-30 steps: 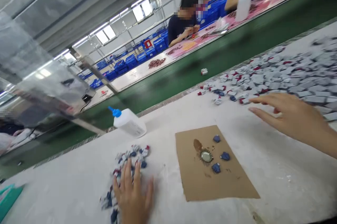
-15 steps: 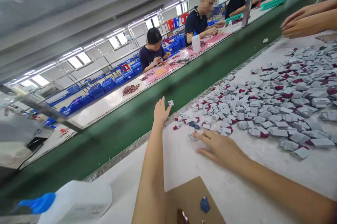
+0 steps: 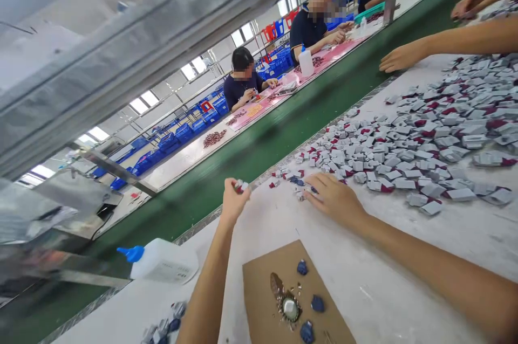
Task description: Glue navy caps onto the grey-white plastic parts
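My left hand (image 3: 235, 205) is closed on a small grey-and-red piece (image 3: 242, 186) above the near edge of the green conveyor belt (image 3: 267, 156). My right hand (image 3: 334, 198) rests at the near left end of a big pile of similar pieces (image 3: 408, 139), fingers apart, touching or just over a few of them. Beside its fingertips lie a dark blue piece (image 3: 297, 179) and a small grey piece (image 3: 300, 195). Nearer me is a brown cardboard sheet (image 3: 259, 290) bearing several dark blue lumps (image 3: 318, 303) and a little round dish (image 3: 290, 308) with something whitish in it.
A white bottle with a blue spout (image 3: 165, 262) lies on its side at left, near grey and blue pieces (image 3: 164, 325). A co-worker's hands (image 3: 404, 57) reach in from the right. Several people sit across the belt. A metal beam (image 3: 133, 53) crosses above.
My left hand has closed on the piece that lay on the belt and drawn back toward me. A co-worker's hand has stretched left toward the belt. The view has tipped downward.
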Demonstrator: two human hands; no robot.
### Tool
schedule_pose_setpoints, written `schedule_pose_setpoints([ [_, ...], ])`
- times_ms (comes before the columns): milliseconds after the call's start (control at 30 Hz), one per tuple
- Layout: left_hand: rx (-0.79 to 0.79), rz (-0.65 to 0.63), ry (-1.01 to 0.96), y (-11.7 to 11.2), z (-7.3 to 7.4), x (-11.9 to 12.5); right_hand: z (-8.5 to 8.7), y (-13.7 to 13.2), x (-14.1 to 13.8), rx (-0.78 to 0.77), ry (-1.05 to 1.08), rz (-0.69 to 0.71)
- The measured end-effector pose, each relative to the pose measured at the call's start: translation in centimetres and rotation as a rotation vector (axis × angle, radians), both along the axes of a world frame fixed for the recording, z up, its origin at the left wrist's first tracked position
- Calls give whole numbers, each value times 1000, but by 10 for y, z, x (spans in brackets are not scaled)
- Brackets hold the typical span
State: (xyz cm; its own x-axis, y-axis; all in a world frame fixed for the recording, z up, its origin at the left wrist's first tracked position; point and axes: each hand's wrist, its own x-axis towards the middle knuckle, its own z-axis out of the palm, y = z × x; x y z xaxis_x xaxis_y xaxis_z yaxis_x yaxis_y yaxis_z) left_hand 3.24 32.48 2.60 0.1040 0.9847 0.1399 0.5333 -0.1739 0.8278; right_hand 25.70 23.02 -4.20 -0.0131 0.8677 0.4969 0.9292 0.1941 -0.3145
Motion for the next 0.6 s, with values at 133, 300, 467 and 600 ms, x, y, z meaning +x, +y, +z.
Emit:
schedule_pose_setpoints([
  [133, -190, 125, -275, -104, 1, -47, 21, 10, -2, -135, -76, 7],
  [300, -362, 267, -641, -201, -18, -82, 37, 48, -17, -493, -166, -96],
  [467, -371, 369, -849, -247, -41, -91, 40, 79, -37, -700, -225, -196],
  [600, -319, 492, -1019, -262, -61, -91, 41, 87, -44, -728, -274, -239],
])
